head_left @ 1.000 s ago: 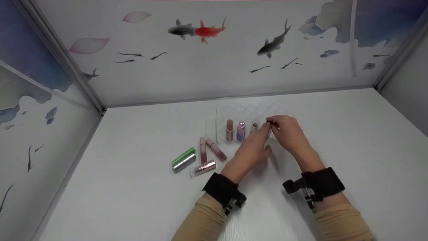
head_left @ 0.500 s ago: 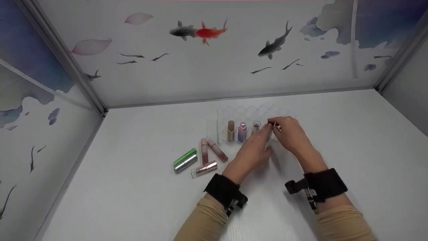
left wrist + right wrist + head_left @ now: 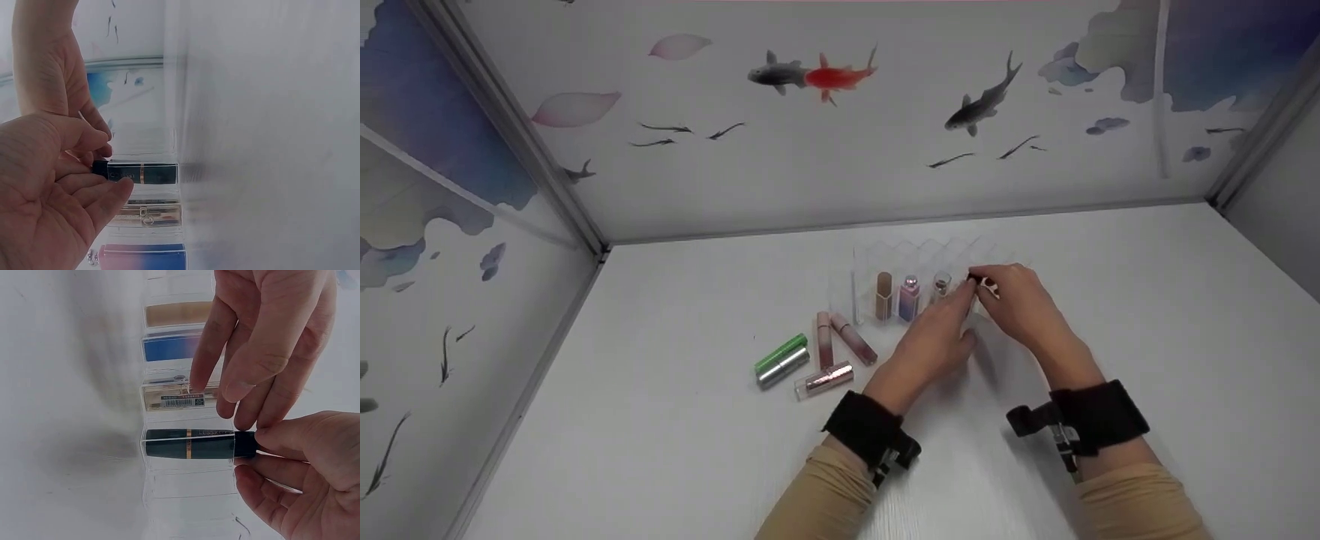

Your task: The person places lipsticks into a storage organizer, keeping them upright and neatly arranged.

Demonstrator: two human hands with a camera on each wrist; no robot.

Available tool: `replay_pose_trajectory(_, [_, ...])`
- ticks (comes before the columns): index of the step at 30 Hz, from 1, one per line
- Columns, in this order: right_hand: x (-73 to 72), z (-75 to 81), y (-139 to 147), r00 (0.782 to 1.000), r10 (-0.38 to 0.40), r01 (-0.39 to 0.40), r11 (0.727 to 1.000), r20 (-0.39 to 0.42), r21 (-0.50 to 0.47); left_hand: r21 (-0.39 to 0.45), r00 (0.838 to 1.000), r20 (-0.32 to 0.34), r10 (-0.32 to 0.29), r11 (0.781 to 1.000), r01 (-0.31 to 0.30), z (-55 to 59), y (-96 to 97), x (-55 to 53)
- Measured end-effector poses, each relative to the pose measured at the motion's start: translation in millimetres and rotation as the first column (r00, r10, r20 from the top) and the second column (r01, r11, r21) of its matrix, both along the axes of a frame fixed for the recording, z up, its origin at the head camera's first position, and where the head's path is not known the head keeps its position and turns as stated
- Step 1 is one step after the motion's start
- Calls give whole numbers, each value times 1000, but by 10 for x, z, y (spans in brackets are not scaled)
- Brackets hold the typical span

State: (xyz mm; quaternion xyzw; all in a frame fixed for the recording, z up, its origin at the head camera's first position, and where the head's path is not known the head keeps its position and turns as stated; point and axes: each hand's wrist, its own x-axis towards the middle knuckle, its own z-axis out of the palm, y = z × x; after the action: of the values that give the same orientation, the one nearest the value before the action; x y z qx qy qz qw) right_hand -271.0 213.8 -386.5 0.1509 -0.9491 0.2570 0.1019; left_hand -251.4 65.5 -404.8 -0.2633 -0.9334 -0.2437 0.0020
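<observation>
A dark green lipstick tube with a gold band and black end stands in a slot of the clear organizer. My right hand pinches its black end between thumb and fingers. My left hand reaches over from the left, its fingers extended, fingertips at the same tube's top; exact contact is unclear. In neighbouring slots stand a clear-cased lipstick, a pink-and-blue tube and a tan tube.
On the white table left of the organizer lie a green tube, a silver tube, two pink lip gloss tubes and a rose-gold lipstick with a clear end. A fish-patterned wall stands behind.
The whole head view has shifted slightly right and down. Both hands stay at the dark green tube, with almost no visible change in their pose.
</observation>
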Motion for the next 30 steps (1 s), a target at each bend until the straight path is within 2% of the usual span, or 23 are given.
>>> replay_pose_trajectory(8, [15,6,16,999,-4,4,1000,37,4,24,1000,2,-10,1000,10,-6,-16,6])
replay_pose_trajectory(14, [25,17,10,1000,3,-3,1000,27,5,47,1000,4,-15,999,14,31,-76,12])
replay_pose_trajectory(18, [40,25,1,1000,3,-3,1000,15,6,73,999,2,-35,997,35,82,-116,30])
replay_pose_trajectory(25, [79,89,-37,1000,-7,7,1000,-21,-5,60,993,-79,-84,994,89,246,-210,45])
replay_pose_trajectory(30, [125,163,-97,997,-24,23,999,-76,-26,79,996,-48,-69,994,73,354,-319,45])
